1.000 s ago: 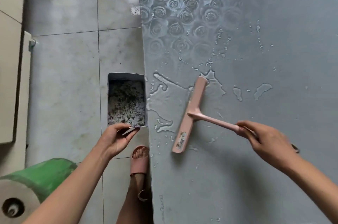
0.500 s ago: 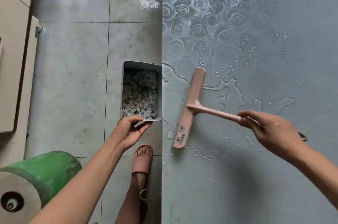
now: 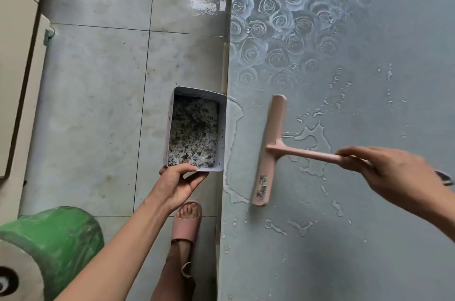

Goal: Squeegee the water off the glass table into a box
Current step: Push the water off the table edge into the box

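**Item 1, squeegee (image 3: 269, 150):** pink, T-shaped, 1 piece. Its blade lies on the glass table (image 3: 369, 239), roughly parallel to the table's left edge and near it, with the labelled end toward you. Your right hand (image 3: 394, 172) is clamped on the far end of the handle, fingers curled round it. The hand is motion-blurred.

**Item 2, box (image 3: 222, 133):** white, rectangular, open-topped, with speckled dark and pale matter inside. It is held off the table's left edge. You cannot tell whether its right wall touches the edge or sits just beside it. Your left hand (image 3: 177, 182) grips the near wall, thumb over the rim and fingers underneath.

**Item 3, water (image 3: 234, 116):** 1 sheet lies between the blade and the table edge, reaching the edge alongside the box. More puddles and drops lie right of the blade and nearer you.

**Item 4, table surface:** grey, with a rose pattern (image 3: 278, 20) at the far left.

**Item 5, surroundings:** tiled floor (image 3: 98, 103), 1 pink slipper (image 3: 186, 227) on your foot beside the table, and 1 green roll (image 3: 56, 234) at lower left.
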Demonstrator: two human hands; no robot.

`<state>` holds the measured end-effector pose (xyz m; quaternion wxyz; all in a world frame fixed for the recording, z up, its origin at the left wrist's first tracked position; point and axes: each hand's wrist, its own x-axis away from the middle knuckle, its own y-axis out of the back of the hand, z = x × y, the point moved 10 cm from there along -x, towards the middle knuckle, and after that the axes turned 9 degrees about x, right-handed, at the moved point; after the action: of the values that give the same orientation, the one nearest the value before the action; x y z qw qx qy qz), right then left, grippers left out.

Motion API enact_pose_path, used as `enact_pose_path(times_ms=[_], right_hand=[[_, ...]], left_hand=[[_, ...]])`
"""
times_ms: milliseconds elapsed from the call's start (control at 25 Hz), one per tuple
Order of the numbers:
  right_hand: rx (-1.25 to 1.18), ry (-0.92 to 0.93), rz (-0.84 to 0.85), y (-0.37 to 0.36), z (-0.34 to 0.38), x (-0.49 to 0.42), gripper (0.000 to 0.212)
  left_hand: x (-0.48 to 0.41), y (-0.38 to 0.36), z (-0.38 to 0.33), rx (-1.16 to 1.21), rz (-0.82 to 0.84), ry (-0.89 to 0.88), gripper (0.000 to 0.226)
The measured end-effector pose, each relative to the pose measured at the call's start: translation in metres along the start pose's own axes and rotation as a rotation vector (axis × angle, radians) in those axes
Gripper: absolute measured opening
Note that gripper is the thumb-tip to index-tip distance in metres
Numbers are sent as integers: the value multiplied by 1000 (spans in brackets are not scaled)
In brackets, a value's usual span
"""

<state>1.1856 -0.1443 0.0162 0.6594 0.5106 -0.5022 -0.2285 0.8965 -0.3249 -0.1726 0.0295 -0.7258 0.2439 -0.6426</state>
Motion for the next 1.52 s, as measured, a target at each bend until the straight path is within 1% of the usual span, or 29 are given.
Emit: enact_pose_path(times_ms=[40, 120, 200, 280, 320, 400, 520, 600, 720, 800, 880, 920, 1000, 1160, 1240, 1320, 1360, 1440, 1520], right_hand=[[-10, 27, 10, -4, 14, -8, 51], [-22, 72, 9, -7, 43, -26, 40], [45, 144, 1, -5, 70, -46, 33], [110, 201, -40, 10, 81, -57, 31], [95, 202, -57, 19, 79, -58, 31], [70, 148, -70, 37, 64, -54, 33], [134, 102, -10, 41, 52, -43, 42], [139, 98, 38, 31, 63, -49, 37], [207, 184, 38, 19, 101, -71, 33], [136, 158, 13, 25, 99, -76, 32], [-61, 24, -22, 38, 59, -60, 34], [-111, -59, -28, 40, 27, -44, 37], [-103, -191, 6, 33, -37, -1, 42], [-40, -355, 108, -20, -162, 79, 24], [-41, -396, 76, -49, -223, 120, 24], [-76, -442, 45, -74, -267, 149, 25], [-99, -462, 52, -84, -281, 157, 25], [-122, -477, 106, -91, -277, 155, 27], [-138, -405, 141, -80, -230, 127, 31]], left_hand=[[-2, -1, -1, 4, 1, -2, 38], [-2, -3, -3, 5, 5, -5, 38], [-2, -4, -3, 14, 10, -5, 39], [-2, -4, -3, 22, 10, 1, 44], [-2, -4, -2, 20, 12, 6, 47], [-1, -3, -3, 16, 12, 8, 50], [0, -2, -3, 23, 4, 22, 50], [-1, -2, -3, 29, 5, 28, 50], [-1, -1, 0, 21, -2, 38, 48], [-1, -1, 0, 19, -12, 42, 46], [0, 2, -3, 18, -37, 37, 37], [2, 4, -4, 2, -51, 36, 32], [7, 8, -7, -23, -72, 36, 29], [14, 10, -6, -52, -120, 39, 29], [19, 9, -1, -54, -146, 26, 28], [21, 8, 0, -55, -177, 9, 29], [20, 9, 0, -60, -189, 5, 28], [19, 10, 0, -83, -192, 2, 25], [19, 10, 2, -97, -172, 10, 22]])
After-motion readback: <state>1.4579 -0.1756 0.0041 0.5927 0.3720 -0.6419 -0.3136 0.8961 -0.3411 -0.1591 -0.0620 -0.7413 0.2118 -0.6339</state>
